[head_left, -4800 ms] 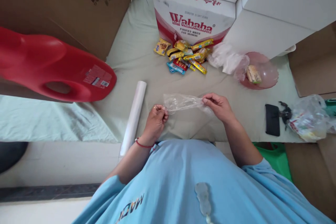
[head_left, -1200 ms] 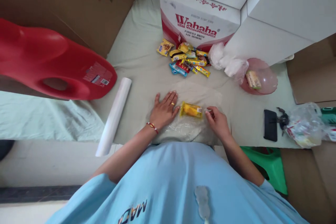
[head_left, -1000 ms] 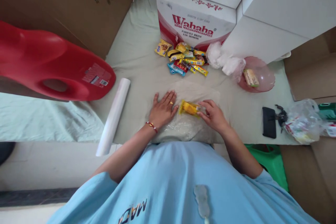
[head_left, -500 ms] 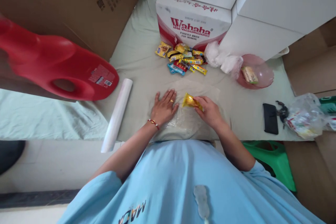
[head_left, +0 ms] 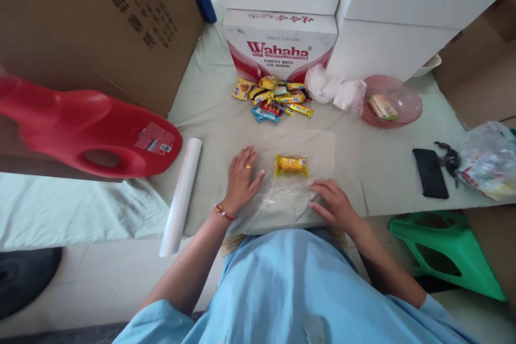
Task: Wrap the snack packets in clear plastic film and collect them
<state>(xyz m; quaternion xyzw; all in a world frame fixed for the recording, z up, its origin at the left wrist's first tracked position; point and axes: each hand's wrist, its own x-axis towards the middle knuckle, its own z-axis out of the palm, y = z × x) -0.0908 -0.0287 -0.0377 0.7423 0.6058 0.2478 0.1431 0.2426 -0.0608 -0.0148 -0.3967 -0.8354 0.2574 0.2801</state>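
A yellow wrapped snack (head_left: 291, 165) lies on a sheet of clear plastic film (head_left: 278, 199) spread over the cloth in front of me. My left hand (head_left: 243, 178) rests flat at the film's left side, fingers spread and nothing held. Just right of and below the snack is my right hand (head_left: 332, 203), its fingers apart and bent a little, near the film's right edge. Whether its fingertips touch the film I cannot tell. Behind the film lies a pile of small packaged snacks (head_left: 280, 98) in yellow, red and blue wrappers.
A white roll (head_left: 181, 196) lies left of my left arm, beside a large red jug (head_left: 100, 131). A Wahaba-style printed carton (head_left: 282, 45) stands behind the snacks. At right are a pink bowl (head_left: 393, 102), a black phone (head_left: 430, 173), keys (head_left: 450, 160) and a green stool (head_left: 447, 247).
My right hand has let go of the yellow snack, which now lies on the film, and has moved down and right. My left hand stays at the film's left side. The view has shifted.
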